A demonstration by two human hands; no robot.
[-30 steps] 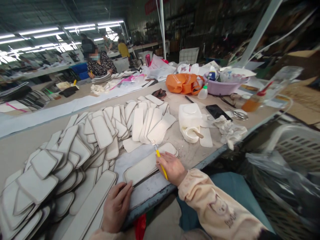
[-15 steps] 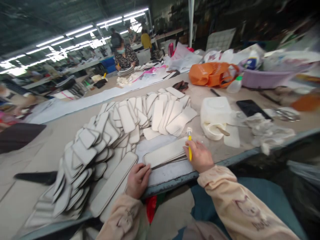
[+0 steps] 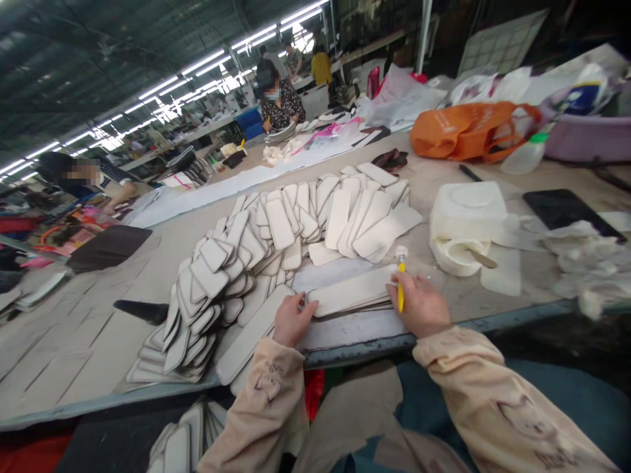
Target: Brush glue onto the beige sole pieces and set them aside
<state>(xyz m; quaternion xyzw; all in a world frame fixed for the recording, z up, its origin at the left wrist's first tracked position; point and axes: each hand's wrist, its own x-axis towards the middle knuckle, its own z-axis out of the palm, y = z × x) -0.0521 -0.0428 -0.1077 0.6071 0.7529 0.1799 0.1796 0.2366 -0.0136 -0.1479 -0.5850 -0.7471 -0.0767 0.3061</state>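
A stack of long pale panels (image 3: 355, 289) with rounded ends lies at the table's front edge, between my hands. My left hand (image 3: 293, 318) is at its left end, thumb and forefinger apart, the thumb touching the panel end. A small dark glint shows at its fingertips; I cannot make out what it is. My right hand (image 3: 421, 302) is closed round a yellow-handled brush (image 3: 401, 289), bristles upward, with its fingers against the right end of the stack. A large fanned heap of similar pale panels (image 3: 280, 223) spreads behind and to the left.
At the right stand a white plastic container (image 3: 466, 210) with a stick in its opening and a black phone (image 3: 572, 213). Behind are an orange bag (image 3: 468, 131) and a purple basin (image 3: 582, 139). A black pointed object (image 3: 141, 311) lies left. A co-worker (image 3: 280, 102) sits across the tables.
The view has swung left, so things appear further right. My left thumb and forefinger have spread apart at the panel end. My right hand keeps the brush at the other end.
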